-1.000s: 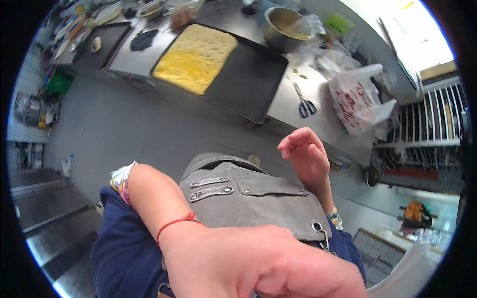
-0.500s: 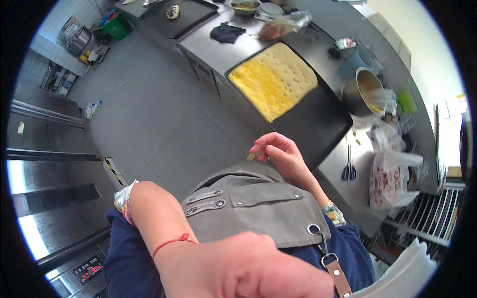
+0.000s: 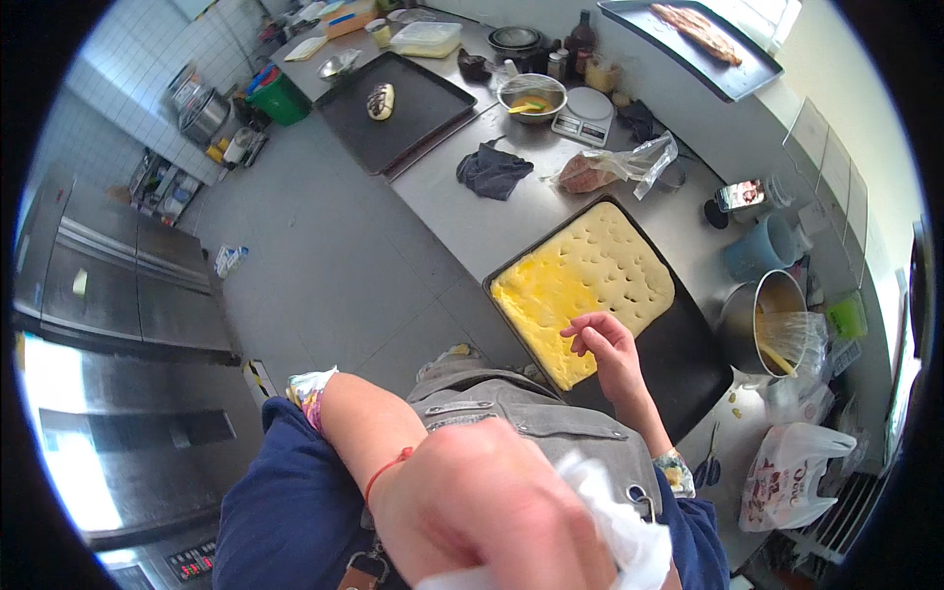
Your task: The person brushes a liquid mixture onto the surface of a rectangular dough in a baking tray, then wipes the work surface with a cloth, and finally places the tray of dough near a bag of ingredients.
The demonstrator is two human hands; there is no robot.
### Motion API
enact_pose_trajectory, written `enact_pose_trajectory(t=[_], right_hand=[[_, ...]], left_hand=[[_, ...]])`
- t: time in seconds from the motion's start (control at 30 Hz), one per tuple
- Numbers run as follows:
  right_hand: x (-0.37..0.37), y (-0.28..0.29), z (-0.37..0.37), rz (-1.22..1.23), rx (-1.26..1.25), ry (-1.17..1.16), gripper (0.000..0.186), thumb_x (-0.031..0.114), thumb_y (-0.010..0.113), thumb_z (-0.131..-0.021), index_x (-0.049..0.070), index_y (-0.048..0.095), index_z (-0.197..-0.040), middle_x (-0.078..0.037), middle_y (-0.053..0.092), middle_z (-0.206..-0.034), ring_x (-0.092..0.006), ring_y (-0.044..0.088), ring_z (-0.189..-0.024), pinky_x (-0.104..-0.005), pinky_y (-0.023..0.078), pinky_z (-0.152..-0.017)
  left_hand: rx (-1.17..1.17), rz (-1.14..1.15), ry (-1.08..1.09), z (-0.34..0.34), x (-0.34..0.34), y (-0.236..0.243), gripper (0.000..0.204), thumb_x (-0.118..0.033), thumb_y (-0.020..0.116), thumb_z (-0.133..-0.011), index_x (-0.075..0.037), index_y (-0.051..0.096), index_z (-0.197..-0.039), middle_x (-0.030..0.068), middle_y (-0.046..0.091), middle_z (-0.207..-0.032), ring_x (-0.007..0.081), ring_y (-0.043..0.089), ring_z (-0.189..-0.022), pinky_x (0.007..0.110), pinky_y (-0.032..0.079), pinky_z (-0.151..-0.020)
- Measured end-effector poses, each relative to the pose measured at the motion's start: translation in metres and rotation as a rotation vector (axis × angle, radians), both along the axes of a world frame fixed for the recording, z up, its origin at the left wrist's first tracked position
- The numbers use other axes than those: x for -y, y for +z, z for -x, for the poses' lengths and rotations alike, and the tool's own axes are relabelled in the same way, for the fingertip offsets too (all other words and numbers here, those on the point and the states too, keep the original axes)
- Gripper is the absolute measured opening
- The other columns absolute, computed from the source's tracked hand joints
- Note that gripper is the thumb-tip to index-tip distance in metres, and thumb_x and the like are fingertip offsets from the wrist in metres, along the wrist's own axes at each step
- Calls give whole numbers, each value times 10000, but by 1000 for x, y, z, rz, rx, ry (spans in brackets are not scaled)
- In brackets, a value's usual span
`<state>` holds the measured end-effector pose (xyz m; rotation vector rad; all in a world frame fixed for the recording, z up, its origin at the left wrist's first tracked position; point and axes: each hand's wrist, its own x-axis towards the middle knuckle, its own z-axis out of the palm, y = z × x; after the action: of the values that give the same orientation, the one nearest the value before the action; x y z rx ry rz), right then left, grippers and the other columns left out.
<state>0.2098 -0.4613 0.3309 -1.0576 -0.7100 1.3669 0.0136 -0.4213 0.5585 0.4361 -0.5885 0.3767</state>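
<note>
From the head camera, your right hand (image 3: 602,344) hangs over the near edge of the yellow dough (image 3: 582,287). The dough is flat and full of little dimples. It lies in the big dark baking tray (image 3: 688,359), and the tray sits at the near end of the steel counter (image 3: 511,221). The dough fills the left part of the tray, and the right part is bare. Your fingers are curled in a little, with the tips close together. They pinch nothing I can see. I cannot tell if the tips touch the dough or float just above it.

Your left hand (image 3: 482,501) is very close to the camera, at the bottom of the view. It is closed around a white paper towel (image 3: 615,526). The towel sticks out on the right side of that hand.

Near the tray's right edge stands a metal pot (image 3: 762,315) with yellow liquid and a clear plastic bag in it. A blue jug (image 3: 762,246) is just behind the pot. Past the tray's far corner lie a clear bag (image 3: 615,167) with something brown inside and a dark cloth (image 3: 492,169). Farther off are a bowl (image 3: 531,95) with yellow mix and a second dark tray (image 3: 398,108).

To do this well, I think you should press with soft fingertips. Go straight down, then lift straight up. Keep the paper towel well away from the dough.
</note>
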Motion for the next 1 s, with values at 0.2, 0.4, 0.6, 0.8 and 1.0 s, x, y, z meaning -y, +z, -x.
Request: enact_pose_trajectory(t=[0.2,0.4,0.6,0.8,1.0], right_hand=[[-100,-9,-67,-53,985,-498,87,45,627,-887,15,653,-965,-70,676,-897,-114,597,-732,-262,484,-687],[-262,-37,-235,245,1642,-300,202,134,541,-892,-1,680,-949,-215,667,-976,-385,626,-931,-430,497,-801],[-359,-87,-255,830,1426,469,266,224,567,-868,-4,640,-985,-197,655,-969,-312,615,-885,-421,453,-762],[-389,-152,-242,789,1643,564,293,261,538,-884,33,627,-1045,-161,638,-1044,-284,595,-956,-404,438,-821],[-404,-177,-239,733,1747,532,324,297,508,-899,71,613,-1106,-125,620,-1118,-255,574,-1028,-388,424,-880]], left_hand=[[-19,415,177,-33,-66,10,301,-195,598,-939,85,621,-834,398,557,-982,398,636,-771,383,532,-670],[282,475,-77,-42,-210,-12,265,-190,656,-890,69,627,-843,328,598,-887,365,631,-685,383,525,-613],[110,707,-412,-16,-336,-35,173,-43,675,-800,16,513,-791,233,561,-757,273,543,-579,341,446,-529],[-111,860,-525,-12,-424,-46,328,103,694,-711,-38,398,-739,137,524,-628,181,456,-472,300,368,-446],[6,710,-314,-35,-448,-60,311,110,674,-739,-32,401,-785,160,540,-645,198,523,-511,286,384,-469]])
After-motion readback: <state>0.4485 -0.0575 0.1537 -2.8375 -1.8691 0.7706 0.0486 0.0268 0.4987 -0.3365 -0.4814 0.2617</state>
